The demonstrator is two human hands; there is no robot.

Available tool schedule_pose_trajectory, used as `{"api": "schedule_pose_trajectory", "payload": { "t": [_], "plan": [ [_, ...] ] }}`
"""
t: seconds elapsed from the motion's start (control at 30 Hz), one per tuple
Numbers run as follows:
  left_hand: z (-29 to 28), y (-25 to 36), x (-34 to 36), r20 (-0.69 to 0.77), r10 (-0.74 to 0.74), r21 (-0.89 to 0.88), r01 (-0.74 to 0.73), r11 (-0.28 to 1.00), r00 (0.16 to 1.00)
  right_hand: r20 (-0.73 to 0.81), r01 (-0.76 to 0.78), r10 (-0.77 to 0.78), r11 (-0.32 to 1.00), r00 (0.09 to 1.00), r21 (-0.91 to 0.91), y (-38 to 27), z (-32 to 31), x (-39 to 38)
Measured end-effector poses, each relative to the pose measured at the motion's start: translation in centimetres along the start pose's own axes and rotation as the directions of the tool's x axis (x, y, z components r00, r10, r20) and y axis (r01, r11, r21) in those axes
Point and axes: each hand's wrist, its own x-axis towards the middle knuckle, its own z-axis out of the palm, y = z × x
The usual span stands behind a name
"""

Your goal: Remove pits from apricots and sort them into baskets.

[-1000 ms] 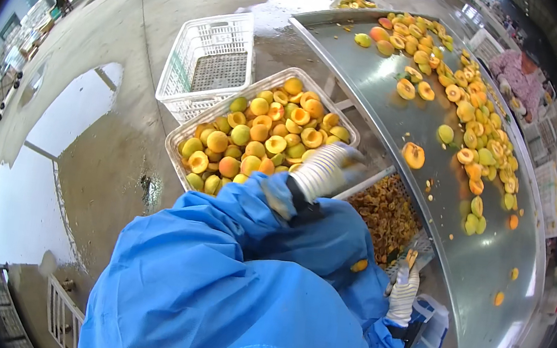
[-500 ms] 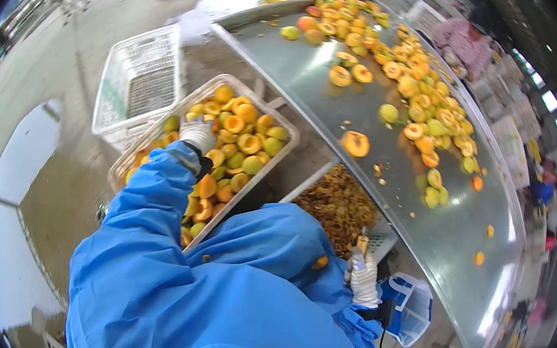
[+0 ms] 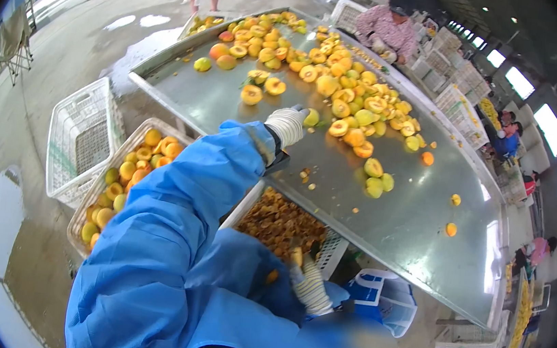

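My left hand (image 3: 285, 127), in a white knitted glove with grey fingertips, reaches over the metal table (image 3: 415, 238). Its fingers stretch toward a yellow-green peach (image 3: 311, 117) and meet its near edge; the glove partly hides them. Halved peaches (image 3: 369, 105) lie heaped past that hand. Low by my lap, my gloved right hand (image 3: 312, 289) is closed round a small tool with a yellowish handle (image 3: 296, 256); its working end is unclear. Just beyond it, a container of brown scraps (image 3: 283, 226) sits under the table edge.
A crate of peach halves (image 3: 112, 189) stands left of my arm, beside an empty white crate (image 3: 84, 134). A blue-and-white bag (image 3: 384, 299) is right of my right hand. Across the table sits a person in a pink top (image 3: 387, 32). Wet patches mark the floor.
My left hand has left the peach crate and moved right, out over the table. The view has swung right. My right hand stays low, still holding the tool.
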Motion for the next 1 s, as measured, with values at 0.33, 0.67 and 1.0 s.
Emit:
{"api": "schedule_pose_trajectory", "payload": {
  "t": [0.33, 0.67, 1.0],
  "plan": [
    [6.8, -0.2, 7.9, 0.223, -0.303, 0.094, 0.289, 0.953, 0.926, 0.127, 0.01, -0.038, 0.976, 0.991, 0.216, 1.3, 0.6, -1.0],
    [1.1, 6.4, 1.6, 0.432, 0.048, -0.877, 0.432, -0.208, 0.901, -0.176, -0.005, 0.044, 0.977, 0.983, 0.214, 3.2, 0.6, 0.5],
    [-1.4, 10.8, -18.6, 0.405, -0.006, -0.872, 0.384, -0.304, 0.914, -0.264, 0.496, -0.568, 0.817, 0.779, -0.293, -7.1, -3.1, -0.4]
  ]
}}
